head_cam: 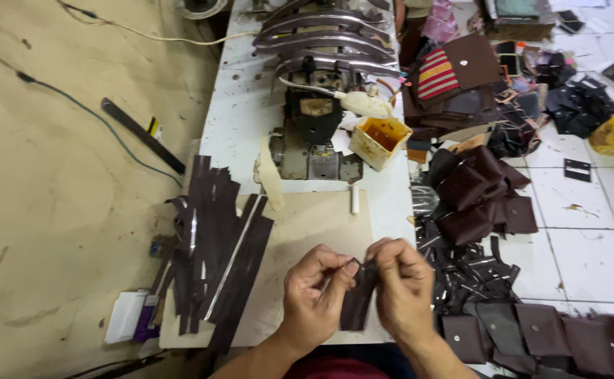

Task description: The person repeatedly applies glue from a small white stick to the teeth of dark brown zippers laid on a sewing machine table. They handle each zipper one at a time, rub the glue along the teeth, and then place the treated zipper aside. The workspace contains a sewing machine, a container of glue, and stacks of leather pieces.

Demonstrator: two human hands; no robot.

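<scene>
Floor takes the whole left side, tan and stained, with a green cable and a dark flat bar lying on it. White tiled floor on the right.

White worktable runs up the middle; its near edge sits just under the wrists, left edge drops to the tan floor. Black machine fills the far half, top cut off by the frame.

Tan board on the table is the only open room, between the zipper strips and the table's right edge.

Pile of dark zipper strips overhangs the board's left edge. Brown pouches heaped right of the table; another row cut off at bottom right.

Yellow glue box just right of the machine base. Small white stick at the board's far edge.

Left hand and right hand both pinch shut on 1 dark brown strip piece, held above the board's near edge. Its upper end is hidden behind fingertips; can't make out what detail they grip.
</scene>
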